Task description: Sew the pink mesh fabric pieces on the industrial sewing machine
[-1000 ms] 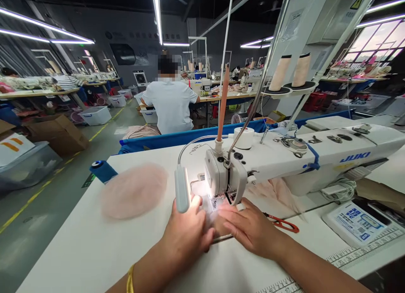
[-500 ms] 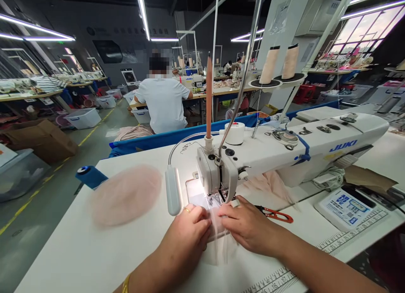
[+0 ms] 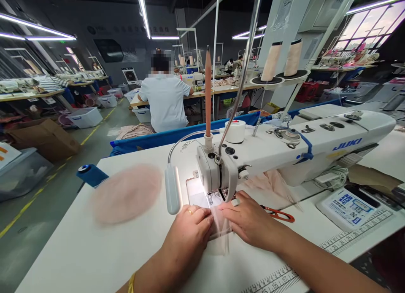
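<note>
A strip of sheer pale fabric [image 3: 222, 238] lies under the needle area of the white sewing machine [image 3: 268, 151] and hangs toward me. On its left edge, my left hand [image 3: 191, 227] is closed with the fingertips pressed together on the cloth. My right hand [image 3: 249, 221] pinches the same fabric from the right, just in front of the presser foot, which is partly hidden. Orange-handled scissors [image 3: 280, 214] lie beyond my right wrist. More pale pink fabric [image 3: 272, 187] is bunched beneath the machine arm.
A round sheer pink piece [image 3: 128, 194] and a blue thread cone [image 3: 91, 175] lie at left. A small lamp [image 3: 172, 189] stands beside the needle. A white box [image 3: 348, 208] and a printed ruler [image 3: 278, 282] are at right. A person [image 3: 164, 99] sits ahead.
Both hands stay at the fabric in front of the needle, with slight finger shifts. The strip's loose end hangs a little differently. The view has shifted slightly.
</note>
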The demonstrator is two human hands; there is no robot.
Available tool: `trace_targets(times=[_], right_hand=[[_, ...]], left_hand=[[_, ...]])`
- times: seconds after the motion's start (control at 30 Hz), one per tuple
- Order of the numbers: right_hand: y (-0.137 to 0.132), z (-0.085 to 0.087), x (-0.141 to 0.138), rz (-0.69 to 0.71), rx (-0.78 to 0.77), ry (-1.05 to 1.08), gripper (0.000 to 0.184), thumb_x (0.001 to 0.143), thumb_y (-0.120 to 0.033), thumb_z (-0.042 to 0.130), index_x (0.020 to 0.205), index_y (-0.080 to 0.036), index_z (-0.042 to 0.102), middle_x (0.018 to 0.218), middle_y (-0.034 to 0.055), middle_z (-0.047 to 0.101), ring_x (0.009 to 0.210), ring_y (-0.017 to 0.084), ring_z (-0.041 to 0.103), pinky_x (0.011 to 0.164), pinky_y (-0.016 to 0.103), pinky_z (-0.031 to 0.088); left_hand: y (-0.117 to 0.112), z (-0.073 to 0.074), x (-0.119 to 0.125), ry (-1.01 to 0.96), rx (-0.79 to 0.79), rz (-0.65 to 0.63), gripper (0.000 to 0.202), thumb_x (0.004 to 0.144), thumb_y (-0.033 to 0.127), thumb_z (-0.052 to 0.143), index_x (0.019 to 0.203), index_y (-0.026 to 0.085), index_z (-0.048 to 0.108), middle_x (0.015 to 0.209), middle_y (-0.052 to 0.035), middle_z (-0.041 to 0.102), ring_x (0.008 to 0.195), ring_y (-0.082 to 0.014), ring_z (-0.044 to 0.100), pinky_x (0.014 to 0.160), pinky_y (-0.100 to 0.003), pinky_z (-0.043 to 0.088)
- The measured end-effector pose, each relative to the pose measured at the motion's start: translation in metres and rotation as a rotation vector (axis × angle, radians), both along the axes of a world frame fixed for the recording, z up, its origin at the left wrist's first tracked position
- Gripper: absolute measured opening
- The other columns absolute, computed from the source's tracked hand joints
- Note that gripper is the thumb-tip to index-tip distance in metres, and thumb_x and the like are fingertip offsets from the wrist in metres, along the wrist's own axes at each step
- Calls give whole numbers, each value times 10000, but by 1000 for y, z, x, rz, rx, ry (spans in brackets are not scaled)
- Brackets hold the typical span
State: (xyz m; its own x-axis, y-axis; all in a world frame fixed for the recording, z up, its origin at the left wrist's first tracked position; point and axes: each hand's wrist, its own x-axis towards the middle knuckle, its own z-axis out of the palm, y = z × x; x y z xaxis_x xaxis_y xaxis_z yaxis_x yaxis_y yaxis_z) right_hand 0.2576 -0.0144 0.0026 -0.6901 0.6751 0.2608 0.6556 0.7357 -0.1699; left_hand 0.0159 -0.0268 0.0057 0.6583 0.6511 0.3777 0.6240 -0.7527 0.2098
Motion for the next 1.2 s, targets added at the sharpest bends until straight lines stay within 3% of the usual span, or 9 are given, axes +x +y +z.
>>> trace_targets(times=[0.27,0.43,0.57,0.7,0.8,0.87,1.07,1.13,1.2], right_hand=[[7,-5,0,-88,25,58,373,857,-19,538,1118,-211,722,885,76,681,906,254,524,812,342,417],[-2,1,5,38,40,112,482,892,1,501,1266,-244,682,1023,83,730,953,255,552,874,369,408],[-12,11,5,133,-70,81,371,957,-87,532,1234,-283,680,1057,59,743,950,238,588,958,409,373],[-11,12,4,155,-124,47,155,1000,-258,599,1132,-249,680,995,48,721,937,238,584,951,408,371],[-5,3,2,106,-71,33,195,1023,-118,502,939,-219,647,877,28,683,860,212,557,882,371,368],[-3,-2,-1,63,-49,70,255,1020,-77,464,868,-211,619,818,23,660,822,209,533,861,364,368],[-4,11,-3,-46,-213,383,234,1101,-236,462,964,-225,652,929,34,718,934,231,560,900,363,416],[-5,19,3,25,-289,348,113,1054,-335,621,1037,-235,671,1003,30,732,982,238,566,950,380,412],[-4,23,8,100,-346,246,218,965,-387,765,1105,-248,674,1079,27,733,1027,247,563,971,392,404]], left_hand=[[13,3,-3,23,14,54,248,1027,140,444,1054,214,679,1114,-93,758,963,-266,691,821,-412,547],[1,12,0,-1,-8,5,254,976,124,463,902,224,685,1019,-79,719,895,-234,648,816,-404,525],[-9,11,0,-10,-67,-35,269,988,106,452,842,219,647,933,-49,719,809,-208,629,822,-421,491],[-11,15,-3,-56,-211,8,225,908,127,581,1081,252,653,1027,-55,693,928,-248,630,880,-432,492],[-10,21,-3,-57,-304,49,496,790,140,662,1267,262,603,1084,-67,634,998,-276,594,912,-436,504],[-9,22,0,-40,-352,57,547,744,168,699,1272,265,595,1082,-62,594,1008,-283,565,947,-461,495],[-4,11,12,-39,-392,127,453,785,405,832,1166,254,639,1068,-63,559,1023,-311,525,987,-556,438],[-3,10,13,-42,-379,126,346,844,371,786,1144,258,657,1053,-63,568,1008,-303,534,971,-540,438],[-3,11,11,-50,-376,112,327,847,320,773,1149,267,660,1066,-61,574,1024,-301,540,978,-525,437]])
